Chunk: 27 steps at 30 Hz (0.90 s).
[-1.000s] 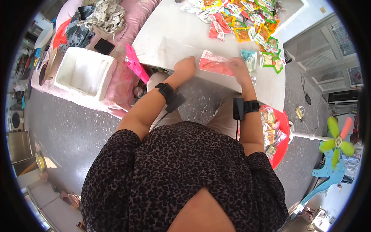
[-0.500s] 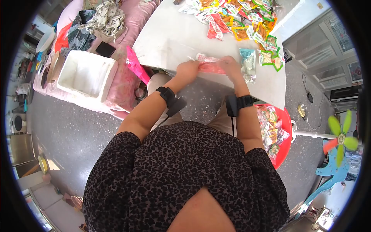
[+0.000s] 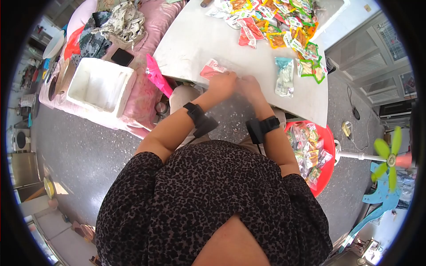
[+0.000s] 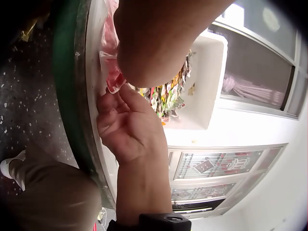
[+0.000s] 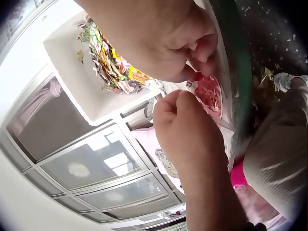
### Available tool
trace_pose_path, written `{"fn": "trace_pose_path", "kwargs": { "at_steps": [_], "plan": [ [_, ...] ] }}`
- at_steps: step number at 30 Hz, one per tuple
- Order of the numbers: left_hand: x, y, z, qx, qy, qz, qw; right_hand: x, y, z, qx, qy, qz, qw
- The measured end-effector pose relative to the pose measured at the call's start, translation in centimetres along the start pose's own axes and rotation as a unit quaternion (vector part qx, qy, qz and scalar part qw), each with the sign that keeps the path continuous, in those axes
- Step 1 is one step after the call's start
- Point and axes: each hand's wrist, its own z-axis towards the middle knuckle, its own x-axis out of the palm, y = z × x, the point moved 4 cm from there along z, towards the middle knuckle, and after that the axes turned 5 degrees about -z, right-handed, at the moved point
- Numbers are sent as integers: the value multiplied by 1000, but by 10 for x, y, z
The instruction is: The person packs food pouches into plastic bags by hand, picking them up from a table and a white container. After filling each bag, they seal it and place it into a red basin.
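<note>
A red-and-clear packet (image 3: 212, 68) lies at a slant over the table's near edge. My left hand (image 3: 222, 84) grips it by its right part, with the printed part sticking out beyond the fingers. Close beside it, my right hand (image 3: 253, 91) has its fingers curled. In the left wrist view, the right hand (image 4: 132, 122) pinches the end of the reddish packet (image 4: 109, 36), below the large left hand (image 4: 154, 53). From the right wrist, the packet (image 5: 209, 94) shows between the right hand (image 5: 168, 48) and left hand (image 5: 185, 120), whose fingertips are partly hidden.
A teal-and-clear packet (image 3: 284, 77) lies right of the hands on the white table (image 3: 186, 48). Many colourful packets (image 3: 277, 37) are heaped at the back. A red basin (image 3: 326, 155) of packets stands below right; a white foam box (image 3: 100, 84) sits left.
The packet has shifted left and tilted. My right hand has moved left, close to my left hand, which now covers the packet's right part.
</note>
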Motion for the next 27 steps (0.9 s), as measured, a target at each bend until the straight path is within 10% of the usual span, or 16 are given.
{"fn": "trace_pose_path", "kwargs": {
  "at_steps": [4,10,16,19,27],
  "plan": [
    [2,-3,-2,27,-51,1,998,12,22,-17,2,-73,38,997],
    [-6,1,-2,3,-41,-14,999,21,4,9,-60,76,222,970],
    [-9,13,-2,8,-59,-16,998,9,11,-3,-248,-85,-45,964],
    [3,22,1,4,-61,-34,998,-15,31,4,-201,-97,49,973],
    [14,43,10,13,-77,-43,996,-73,57,99,-232,-233,-215,920]
  ]
}}
